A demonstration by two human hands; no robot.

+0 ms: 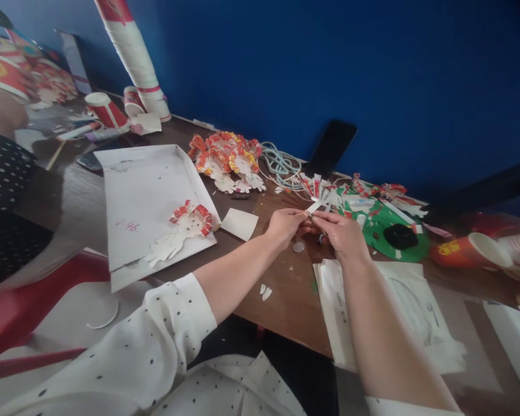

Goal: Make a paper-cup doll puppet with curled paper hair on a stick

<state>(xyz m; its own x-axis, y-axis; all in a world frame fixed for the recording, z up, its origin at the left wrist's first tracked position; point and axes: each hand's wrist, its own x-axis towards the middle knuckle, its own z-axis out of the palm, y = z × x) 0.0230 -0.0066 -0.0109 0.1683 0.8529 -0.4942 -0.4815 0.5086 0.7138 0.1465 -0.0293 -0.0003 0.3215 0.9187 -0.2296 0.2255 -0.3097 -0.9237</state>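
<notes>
Above the brown table (pixel 286 312), both hands pinch a white cut-paper piece (pixel 315 205) with narrow strips fanning out at its far end, some of them red. My left hand (pixel 286 226) closes thumb and fingers on its near edge. Beside it, almost touching, my right hand (pixel 341 232) grips the same piece from the other side. The fingers cover the lower part of the piece. A small clear disc (pixel 299 247) lies just below my hands. To the left, a paper figure with red curled strips round its head (pixel 190 225) rests on a white box lid (pixel 134 202).
Several finished paper figures (pixel 229 153) are heaped at the back, beside a coiled pale cable (pixel 281 159). A phone (pixel 333 144) leans on the blue wall. Scraps cover a green sheet (pixel 407 245). Paper cups (pixel 468 251) lie right; a person's dotted sleeve (pixel 4 173) is at left.
</notes>
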